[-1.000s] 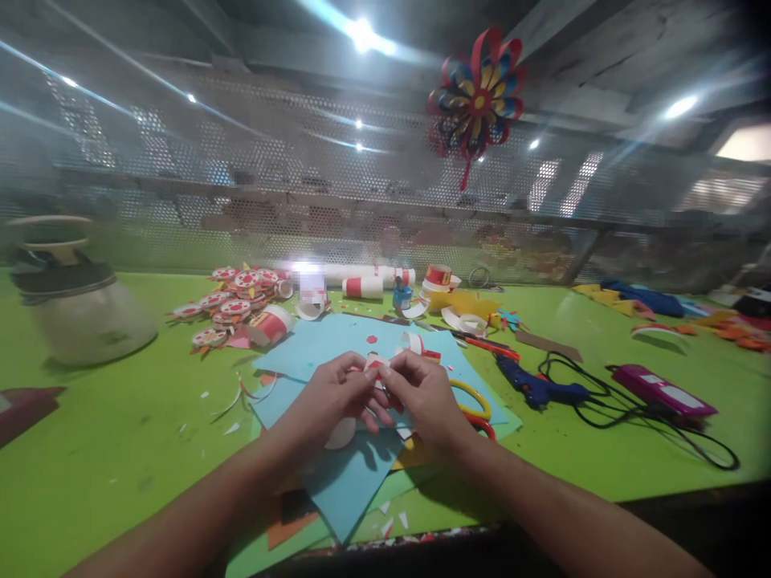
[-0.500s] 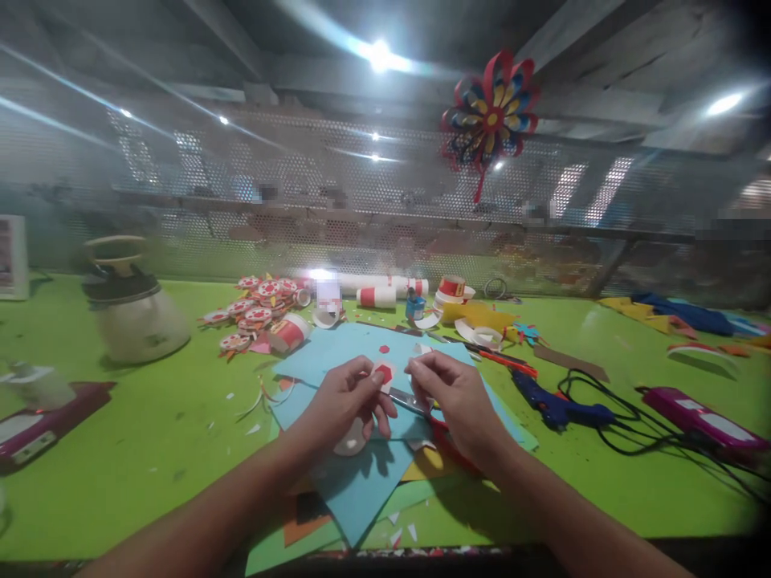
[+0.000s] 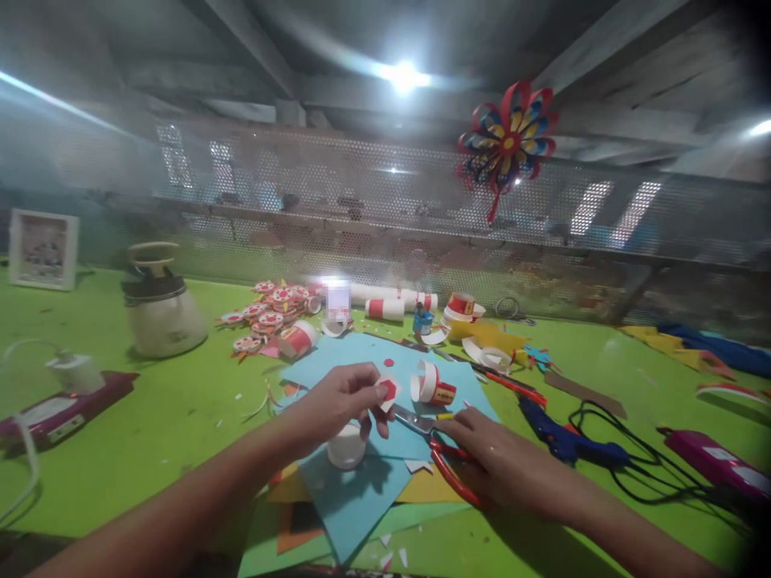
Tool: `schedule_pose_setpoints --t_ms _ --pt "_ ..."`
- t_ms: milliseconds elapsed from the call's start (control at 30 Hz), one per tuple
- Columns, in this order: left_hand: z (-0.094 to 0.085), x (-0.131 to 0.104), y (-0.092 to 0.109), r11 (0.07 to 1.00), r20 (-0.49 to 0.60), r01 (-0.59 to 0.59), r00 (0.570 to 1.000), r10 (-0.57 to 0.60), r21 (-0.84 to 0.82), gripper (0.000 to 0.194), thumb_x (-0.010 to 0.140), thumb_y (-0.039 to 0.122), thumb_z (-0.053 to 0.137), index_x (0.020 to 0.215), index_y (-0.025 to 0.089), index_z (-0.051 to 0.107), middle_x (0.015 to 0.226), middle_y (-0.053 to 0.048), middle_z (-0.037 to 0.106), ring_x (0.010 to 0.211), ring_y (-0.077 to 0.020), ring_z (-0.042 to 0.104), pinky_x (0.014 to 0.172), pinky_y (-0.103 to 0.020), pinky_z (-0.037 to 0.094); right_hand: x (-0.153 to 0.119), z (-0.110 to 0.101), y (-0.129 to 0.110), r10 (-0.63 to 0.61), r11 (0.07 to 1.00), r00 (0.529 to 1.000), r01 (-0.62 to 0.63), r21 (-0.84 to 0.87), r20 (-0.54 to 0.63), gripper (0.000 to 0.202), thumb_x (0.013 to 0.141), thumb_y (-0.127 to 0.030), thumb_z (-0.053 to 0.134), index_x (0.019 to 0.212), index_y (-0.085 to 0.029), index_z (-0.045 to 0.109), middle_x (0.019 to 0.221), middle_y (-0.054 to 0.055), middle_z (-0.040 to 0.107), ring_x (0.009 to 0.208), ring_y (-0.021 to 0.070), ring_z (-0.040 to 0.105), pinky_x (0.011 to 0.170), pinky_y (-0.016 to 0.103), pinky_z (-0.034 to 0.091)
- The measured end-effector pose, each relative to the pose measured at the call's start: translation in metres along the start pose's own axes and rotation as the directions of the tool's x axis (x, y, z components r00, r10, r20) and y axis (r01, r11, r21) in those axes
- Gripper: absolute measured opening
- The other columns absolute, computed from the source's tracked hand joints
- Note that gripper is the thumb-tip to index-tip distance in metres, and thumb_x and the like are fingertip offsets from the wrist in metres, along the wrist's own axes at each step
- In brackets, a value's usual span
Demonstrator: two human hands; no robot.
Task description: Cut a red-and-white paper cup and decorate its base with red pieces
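My left hand point(image 3: 355, 397) pinches a small white paper piece with a red hexagon point(image 3: 389, 392) between thumb and fingers. Low over the blue paper, my right hand point(image 3: 475, 441) has its fingers curled down at the red-handled scissors point(image 3: 453, 472) and a thin yellow stick-like thing point(image 3: 445, 417). What exactly its fingers grip is hidden. The scissors' blades point left, towards the paper piece. A cut red-and-white paper cup point(image 3: 437, 385) lies on the blue paper point(image 3: 355, 357) just beyond. Below my left hand is a white round cup-like piece point(image 3: 347, 446). A small red hexagon point(image 3: 389, 363) lies further back.
A blue glue gun point(image 3: 569, 433) with black cable and a purple power strip point(image 3: 711, 461) lie right. Flower-like paper pieces point(image 3: 271, 317) are piled back left, near a pale jug point(image 3: 164, 313). Another power strip point(image 3: 72, 413) sits left. A paper pinwheel point(image 3: 509, 144) hangs above.
My right hand has moved away from the paper piece, down and right to the scissors. The cut cup now shows on the blue paper. The view has shifted slightly left.
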State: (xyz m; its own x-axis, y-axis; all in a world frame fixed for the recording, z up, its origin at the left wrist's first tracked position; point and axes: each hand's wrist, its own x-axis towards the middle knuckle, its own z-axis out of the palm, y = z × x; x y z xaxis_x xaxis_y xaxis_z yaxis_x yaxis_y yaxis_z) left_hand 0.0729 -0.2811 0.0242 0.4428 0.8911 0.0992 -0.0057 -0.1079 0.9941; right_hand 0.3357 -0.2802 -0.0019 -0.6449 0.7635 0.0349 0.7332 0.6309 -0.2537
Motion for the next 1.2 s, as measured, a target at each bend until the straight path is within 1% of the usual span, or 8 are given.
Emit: schedule_pose_setpoints --t_ms 233,433,500,600,733,933,1100,1200 --pt "-0.01 -0.004 0.005 0.997 -0.023 0.039 0.999 -0.04 -0.064 0.031 0.083 0.045 0.058 0.074 0.017 0.048 0.065 -0.003 0.067 0.05 -0.0111 0.061 0.044 -0.019 0.04 0.016 0.011 0.009 0.089 0.996 0.996 -0.089 -0.017 0.018 0.039 0.084 -0.029 0.054 0.123 -0.028 0.054 0.099 0.008 0.063 0.084 0.0222 0.059 0.071 0.031 0.043" --pt "-0.021 -0.001 -0.003 0.99 -0.063 -0.005 0.998 -0.004 -0.141 0.029 0.086 0.039 0.057 0.07 0.017 0.047 0.058 -0.002 0.066 0.041 -0.0073 0.056 0.039 -0.016 0.035 0.013 -0.003 -0.003 0.16 0.987 0.987 -0.159 0.029 -0.018 0.031 0.087 -0.035 0.049 0.112 -0.023 0.062 0.101 0.01 0.069 0.091 0.0281 0.063 0.076 0.036 0.047" --pt "-0.023 0.0 0.0 0.987 -0.076 -0.031 0.997 0.02 -0.158 0.028 0.087 0.037 0.057 0.07 0.017 0.047 0.055 -0.001 0.065 0.038 -0.0062 0.054 0.037 -0.015 0.033 0.006 -0.009 -0.013 0.155 0.97 0.987 -0.143 0.198 -0.049 0.038 0.086 -0.043 0.051 0.118 -0.025 0.06 0.11 0.009 0.068 0.097 0.0283 0.063 0.081 0.035 0.048" --pt "-0.021 0.0 0.005 0.982 -0.11 -0.072 0.993 0.053 -0.174 0.025 0.087 0.034 0.056 0.071 0.017 0.048 0.053 0.0 0.064 0.037 -0.0057 0.054 0.036 -0.014 0.032 -0.002 -0.007 -0.025 0.218 0.842 0.969 -0.127 0.524 -0.115 0.043 0.081 -0.05 0.055 0.116 -0.026 0.062 0.089 0.006 0.072 0.079 0.0258 0.067 0.07 0.032 0.052" --pt "-0.017 -0.001 0.009 0.981 -0.145 -0.107 0.986 0.083 -0.159 0.025 0.087 0.033 0.056 0.069 0.017 0.048 0.052 0.0 0.062 0.037 -0.0061 0.054 0.035 -0.014 0.032 0.002 0.004 -0.033 0.233 0.698 0.962 -0.064 0.714 -0.141 0.043 0.079 -0.054 0.055 0.112 -0.027 0.062 0.071 0.004 0.066 0.064 0.0218 0.063 0.062 0.031 0.052" --pt "-0.024 -0.003 0.002 0.981 -0.126 -0.054 0.992 0.03 -0.186 0.025 0.085 0.035 0.058 0.069 0.017 0.05 0.053 0.0 0.062 0.037 -0.0051 0.052 0.036 -0.013 0.033 0.019 0.017 -0.025 0.187 0.695 0.977 -0.055 0.717 -0.106 0.054 0.074 -0.072 0.048 0.098 -0.026 0.061 0.075 0.004 0.062 0.068 0.0208 0.059 0.061 0.029 0.049" --pt "-0.03 0.0 -0.005 0.982 -0.112 0.011 0.993 -0.033 -0.188 0.025 0.084 0.036 0.059 0.071 0.016 0.053 0.05 0.002 0.058 0.037 -0.0054 0.05 0.036 -0.014 0.033 0.022 0.021 -0.018 0.033 0.766 0.996 0.029 0.642 -0.084 0.069 0.071 -0.082 0.032 0.1 -0.025 0.056 0.066 0.001 0.055 0.059 0.0177 0.05 0.056 0.028 0.042" --pt "-0.031 0.001 -0.007 0.98 -0.083 0.041 0.995 -0.058 -0.196 0.023 0.083 0.036 0.059 0.073 0.016 0.054 0.05 0.002 0.058 0.037 -0.0059 0.05 0.037 -0.014 0.035 0.023 0.019 -0.019 0.045 0.792 0.999 -0.023 0.61 -0.021 0.073 0.07 -0.085 0.028 0.098 -0.024 0.057 0.063 0.0 0.055 0.055 0.0159 0.047 0.052 0.026 0.039"
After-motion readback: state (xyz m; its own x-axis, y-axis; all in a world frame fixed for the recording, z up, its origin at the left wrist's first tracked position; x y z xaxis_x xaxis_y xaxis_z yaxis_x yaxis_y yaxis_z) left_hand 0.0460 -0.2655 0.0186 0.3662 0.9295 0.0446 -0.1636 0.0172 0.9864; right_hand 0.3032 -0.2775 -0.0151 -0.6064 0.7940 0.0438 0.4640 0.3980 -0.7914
